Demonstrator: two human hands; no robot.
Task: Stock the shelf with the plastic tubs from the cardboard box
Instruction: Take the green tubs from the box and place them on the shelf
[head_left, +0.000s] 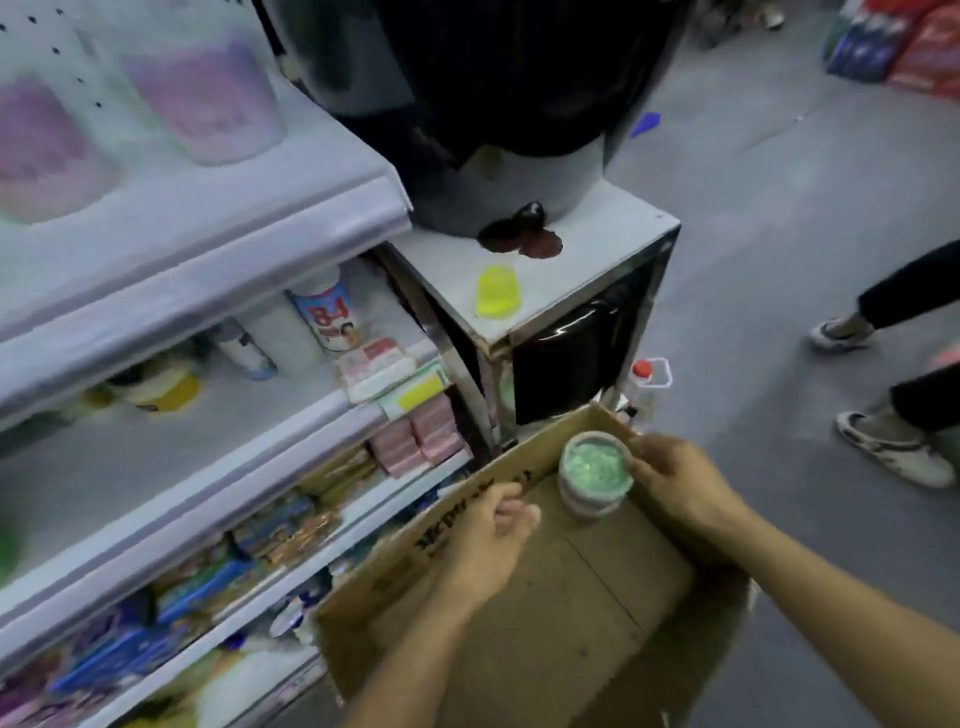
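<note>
**Last tubs in the box, right hand closing on them**

The plastic tubs (596, 475) stand in the far corner of the cardboard box (561, 587), apparently two stacked, the top one showing pale green contents through a clear lid. The right hand (675, 480) is at their right side with fingers curled against the rim of the upper tub; it appears to be gripping it, though the fingertips are hidden behind the tub and the box wall. The left hand (491, 535) hovers over the box's left wall, fingers loosely bent, holding nothing.

The tubs look small, rigid and light, probably an easy one-hand lift. The smooth plastic wall could slip, and a stacked pair may separate if only the upper one is taken, so a hold low around the side wall, or a second hand under the base, seems safer than pinching the lid edge.

The rest of the box floor that shows is bare cardboard; the near corner is cut off by the frame, so more tubs there cannot be ruled out. The shelf (218, 244) rises to the left in several tiers of blurred packets and bottles; no free slot for tubs can be made out. Beside it a white cabinet (587, 244) carries a yellow cup (497, 292). Another person's shoes (893, 452) stand on the grey floor to the right.
</note>
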